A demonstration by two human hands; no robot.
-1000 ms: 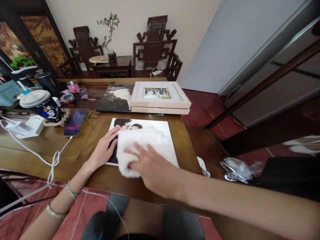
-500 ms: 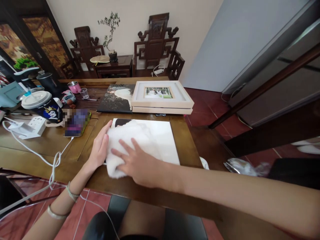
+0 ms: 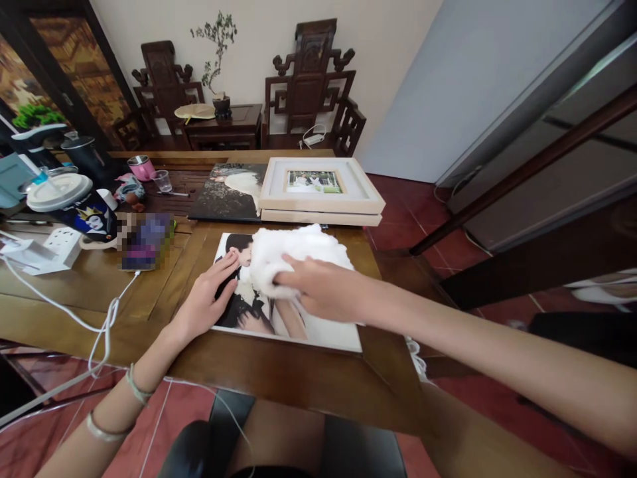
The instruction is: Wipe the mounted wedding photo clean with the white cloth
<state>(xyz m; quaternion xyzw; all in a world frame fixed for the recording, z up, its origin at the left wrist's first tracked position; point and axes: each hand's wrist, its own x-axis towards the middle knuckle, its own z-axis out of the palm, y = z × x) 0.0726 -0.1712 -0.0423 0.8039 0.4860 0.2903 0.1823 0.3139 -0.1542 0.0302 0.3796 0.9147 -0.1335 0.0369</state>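
Note:
A photo panel [image 3: 323, 335] with a large portrait lies flat on the wooden table in front of me. Across its upper right part spreads a white fluffy cloth [image 3: 303, 245]. My right hand [image 3: 318, 285] grips the cloth's near side, its fingers curled into the folds and partly hidden. At the panel's left edge, my left hand [image 3: 209, 295] rests with fingers stretched out over the picture's surface. It holds nothing.
Behind the panel are stacked light wood picture frames [image 3: 322, 207] and a dark photo panel [image 3: 226, 199]. To the left stand a lidded cup [image 3: 82, 206], a phone [image 3: 146, 242], a power strip [image 3: 62, 245], a pink mug [image 3: 141, 168] and a white cable [image 3: 107, 328].
My right hand has swept the cloth from the panel's lower left to its upper right, uncovering the portrait. My left hand has shifted onto the picture's left side.

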